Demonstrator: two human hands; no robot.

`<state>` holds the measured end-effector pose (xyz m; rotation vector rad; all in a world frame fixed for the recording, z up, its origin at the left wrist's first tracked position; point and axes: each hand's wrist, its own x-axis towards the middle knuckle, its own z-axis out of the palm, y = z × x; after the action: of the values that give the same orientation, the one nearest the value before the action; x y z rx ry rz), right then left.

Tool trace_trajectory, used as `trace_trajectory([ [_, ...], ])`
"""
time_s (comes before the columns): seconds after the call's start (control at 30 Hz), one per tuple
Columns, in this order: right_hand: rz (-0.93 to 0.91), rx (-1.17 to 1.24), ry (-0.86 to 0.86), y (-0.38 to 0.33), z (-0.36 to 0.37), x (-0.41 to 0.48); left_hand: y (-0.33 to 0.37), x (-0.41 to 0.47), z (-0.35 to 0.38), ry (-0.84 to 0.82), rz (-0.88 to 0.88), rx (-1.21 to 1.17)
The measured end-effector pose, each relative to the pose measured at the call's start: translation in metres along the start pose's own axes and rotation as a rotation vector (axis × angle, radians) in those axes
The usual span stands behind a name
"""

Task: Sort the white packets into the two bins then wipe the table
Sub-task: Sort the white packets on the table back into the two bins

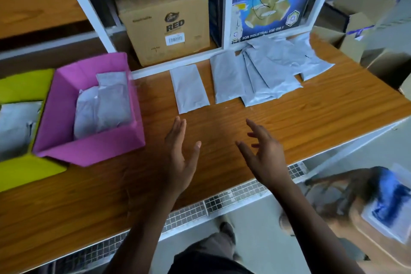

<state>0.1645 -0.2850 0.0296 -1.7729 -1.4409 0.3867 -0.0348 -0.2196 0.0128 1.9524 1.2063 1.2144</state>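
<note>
While both hands hover empty above the wooden desk (311,122), the left hand (180,158) is flat with fingers together and the right hand (264,153) has fingers spread. White packets (251,78) lie along the desk's back edge; others sit inside the pink bin (89,151) and the yellow bin (24,87) beside it.

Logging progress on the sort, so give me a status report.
Left hand and right hand open, empty, above the wooden table. White plastic packets unsorted; some already in pink cardboard bin and yellow bin. Nothing blocking.
</note>
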Motion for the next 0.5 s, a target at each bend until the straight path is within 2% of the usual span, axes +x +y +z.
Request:
trace_trajectory([
  [0.3,-0.051,-0.005,-0.05,0.022,0.013,0.13,-0.046,0.118,0.043,0.089,-0.014,0.139],
  [0.5,-0.075,-0.191,-0.033,0.041,0.046,0.227,-0.094,0.198,0.075,0.046,-0.149,0.325],
])
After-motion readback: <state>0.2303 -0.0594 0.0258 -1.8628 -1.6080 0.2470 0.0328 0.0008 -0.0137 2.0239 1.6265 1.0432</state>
